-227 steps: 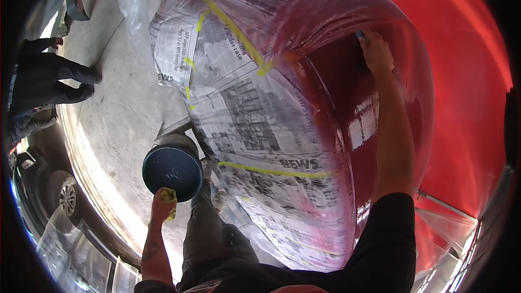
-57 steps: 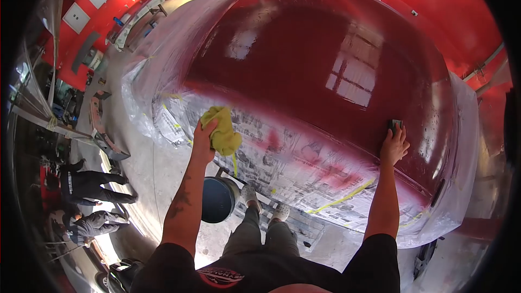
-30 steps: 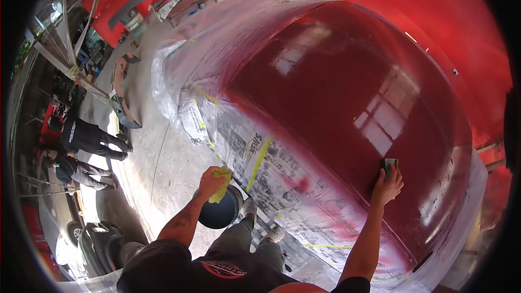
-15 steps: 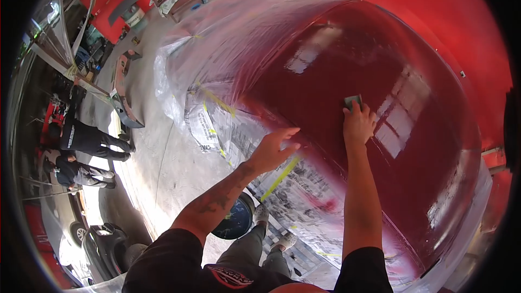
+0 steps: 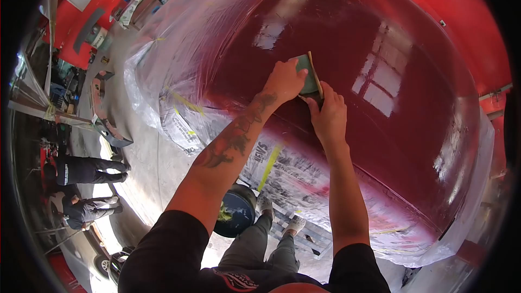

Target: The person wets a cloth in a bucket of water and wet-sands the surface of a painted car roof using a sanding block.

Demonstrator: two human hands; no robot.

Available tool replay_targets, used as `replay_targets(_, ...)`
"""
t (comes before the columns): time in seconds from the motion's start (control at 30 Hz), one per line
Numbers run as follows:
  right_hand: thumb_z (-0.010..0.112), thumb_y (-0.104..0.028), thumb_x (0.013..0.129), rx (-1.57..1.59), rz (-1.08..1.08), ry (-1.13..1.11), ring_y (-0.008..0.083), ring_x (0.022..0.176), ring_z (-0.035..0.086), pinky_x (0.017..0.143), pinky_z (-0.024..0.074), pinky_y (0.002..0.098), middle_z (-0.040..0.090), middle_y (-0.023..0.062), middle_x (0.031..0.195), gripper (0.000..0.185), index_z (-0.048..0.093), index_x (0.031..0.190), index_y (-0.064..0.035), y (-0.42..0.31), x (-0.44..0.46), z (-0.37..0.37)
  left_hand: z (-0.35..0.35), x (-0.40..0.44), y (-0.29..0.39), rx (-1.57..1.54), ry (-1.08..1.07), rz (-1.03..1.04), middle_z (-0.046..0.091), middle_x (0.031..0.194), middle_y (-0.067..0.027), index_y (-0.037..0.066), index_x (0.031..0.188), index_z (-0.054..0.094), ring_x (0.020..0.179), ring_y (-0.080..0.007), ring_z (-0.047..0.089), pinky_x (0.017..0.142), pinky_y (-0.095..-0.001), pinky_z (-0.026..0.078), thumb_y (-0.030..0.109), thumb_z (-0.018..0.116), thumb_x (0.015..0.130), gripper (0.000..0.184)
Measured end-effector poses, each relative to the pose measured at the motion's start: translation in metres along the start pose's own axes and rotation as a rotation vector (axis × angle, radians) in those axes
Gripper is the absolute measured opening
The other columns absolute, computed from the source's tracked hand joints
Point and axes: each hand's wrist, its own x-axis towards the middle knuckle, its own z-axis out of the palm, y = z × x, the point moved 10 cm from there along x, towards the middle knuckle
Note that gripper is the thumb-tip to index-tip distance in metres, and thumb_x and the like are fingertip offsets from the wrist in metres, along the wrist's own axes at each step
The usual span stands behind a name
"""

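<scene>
In front of me is a glossy dark red car panel point(image 5: 266, 87), with window light reflected in it. A green rectangular piece of sandpaper point(image 5: 309, 76) with a tan edge is held up over the panel between both hands. My left hand point(image 5: 285, 80) grips its left side, thumb across the green face. Lower right, my right hand point(image 5: 330, 115) pinches the bottom corner by the tan edge. Whether a block sits behind the sandpaper is hidden.
Plastic sheeting point(image 5: 142, 89) and taped newspaper point(image 5: 293, 184) surround the panel. By my feet, a dark round bucket point(image 5: 236, 220) stands beside a slatted platform point(image 5: 309, 233). Two people point(image 5: 89, 171) are at the left, near a loose bumper point(image 5: 103, 114).
My right hand has lifted the sandpaper from the panel and moved left. My left hand has moved up and right and taken hold of it too. The view has shifted.
</scene>
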Motion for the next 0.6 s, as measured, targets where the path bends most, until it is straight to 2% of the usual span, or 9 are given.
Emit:
replay_targets(0.13,0.074,-0.016,0.080,-0.019,-0.137,0.016,0.0297,0.110,0.058,0.093,0.0404,0.0456,0.068,0.0097,0.107,0.037,0.062,0.114,-0.0079,-0.023,-0.017,0.018,-0.003,0.007,0.031,-0.090,-0.017,0.028,0.061,0.120,-0.0274,-0.008,0.132,0.055,0.116,-0.0428,0.060,0.099,-0.0471,0.050,0.037,0.068,0.090,0.062)
replay_targets(0.2,0.073,-0.016,0.081,-0.068,-0.201,-0.007,0.0295,0.112,0.057,0.094,0.0403,0.0455,0.067,0.0091,0.112,0.031,0.063,0.109,-0.0095,-0.031,-0.020,0.021,0.004,0.008,0.039,0.181,-0.016,0.046,0.057,0.126,-0.0272,-0.003,0.131,0.057,0.121,-0.0400,0.057,0.102,-0.0444,0.048,0.034,0.075,0.086,0.061)
replay_targets(0.23,0.073,-0.016,0.081,-0.120,-0.270,-0.033,0.0293,0.114,0.056,0.095,0.0402,0.0455,0.066,0.0084,0.116,0.025,0.065,0.105,-0.0110,-0.038,-0.022,0.025,0.005,0.011,0.037,0.183,-0.016,0.046,0.057,0.126,-0.0272,-0.003,0.131,0.057,0.121,-0.0400,0.057,0.102,-0.0444,0.048,0.034,0.075,0.086,0.061)
replay_targets(0.27,0.074,-0.017,0.080,-0.149,-0.271,0.036,0.0270,0.111,0.056,0.092,0.0410,0.0435,0.065,0.0055,0.112,0.018,0.068,0.096,-0.0128,-0.043,-0.021,0.020,0.007,0.016,0.037,0.224,0.003,0.095,0.056,0.123,-0.0252,0.002,0.129,0.059,0.119,-0.0397,0.056,0.099,-0.0457,0.050,0.030,0.076,0.085,0.055)
replay_targets(0.37,0.075,-0.019,0.080,-0.102,-0.248,-0.060,0.0255,0.108,0.056,0.090,0.0413,0.0424,0.064,0.0023,0.104,0.015,0.068,0.092,-0.0138,-0.042,-0.010,0.033,0.004,0.038,0.014,0.296,0.056,0.182,0.057,0.121,-0.0229,0.009,0.128,0.062,0.117,-0.0396,0.056,0.096,-0.0473,0.051,0.022,0.077,0.083,0.049)
replay_targets(0.4,0.074,-0.018,0.081,-0.070,-0.297,-0.009,0.0233,0.093,0.060,0.081,0.0449,0.0396,0.062,0.0032,0.090,0.013,0.068,0.091,-0.0125,-0.050,-0.001,0.025,-0.003,0.044,0.008,0.323,0.090,0.224,0.057,0.121,-0.0226,0.011,0.128,0.063,0.115,-0.0398,0.057,0.095,-0.0476,0.051,0.018,0.077,0.082,0.049)
replay_targets(0.43,0.074,-0.018,0.081,-0.059,-0.298,-0.002,0.0233,0.093,0.060,0.081,0.0449,0.0396,0.062,0.0032,0.090,0.013,0.068,0.091,-0.0125,-0.047,0.010,0.028,-0.008,0.051,-0.004,0.335,0.093,0.225,0.057,0.121,-0.0226,0.011,0.128,0.063,0.115,-0.0398,0.057,0.095,-0.0476,0.051,0.018,0.077,0.082,0.049)
replay_targets(0.53,0.071,-0.011,0.086,0.266,-0.329,0.036,0.0230,0.063,0.059,0.060,0.0480,0.0366,0.061,0.0075,0.075,0.009,0.068,0.093,-0.0071,-0.038,0.036,0.024,-0.033,0.053,-0.027,0.293,0.158,0.200,0.058,0.126,-0.0210,0.009,0.126,0.065,0.119,-0.0394,0.055,0.101,-0.0437,0.047,0.015,0.074,0.084,0.044)
replay_targets(0.6,0.071,-0.012,0.086,0.389,-0.210,0.029,0.0253,0.066,0.062,0.060,0.0495,0.0372,0.063,0.0073,0.077,0.008,0.068,0.093,-0.0082,-0.021,0.039,0.021,-0.032,0.037,-0.023,0.327,0.206,0.307,0.059,0.125,-0.0211,0.010,0.126,0.065,0.116,-0.0398,0.056,0.099,-0.0455,0.048,0.015,0.074,0.084,0.043)
